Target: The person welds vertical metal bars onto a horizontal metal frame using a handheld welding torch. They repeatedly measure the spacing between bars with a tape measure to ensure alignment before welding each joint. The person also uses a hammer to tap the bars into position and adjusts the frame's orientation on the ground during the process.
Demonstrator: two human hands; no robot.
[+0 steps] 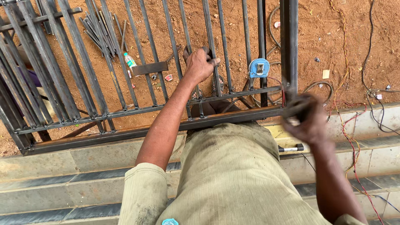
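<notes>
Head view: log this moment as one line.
left hand: grips vertical bar of metal gate | right hand: motion-blurred at frame corner, contents unclear | blue tape measure: on ground

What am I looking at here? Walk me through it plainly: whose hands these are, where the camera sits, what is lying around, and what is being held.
There is one picture, taken by a camera worn on a person's head and looking straight down, so the tan shirt at the bottom is the wearer's own. There is no machine, only two bare hands. The left hand grips a thin upright bar of a dark metal gate. The right hand is at the gate's thick bottom rail near the heavy post. It is blurred, so I cannot tell what it holds, if anything. The gate stands by a stone ledge. Beyond the gate is red dirt with loose bars, a small bottle, a blue round tool and tangled wires.
</notes>
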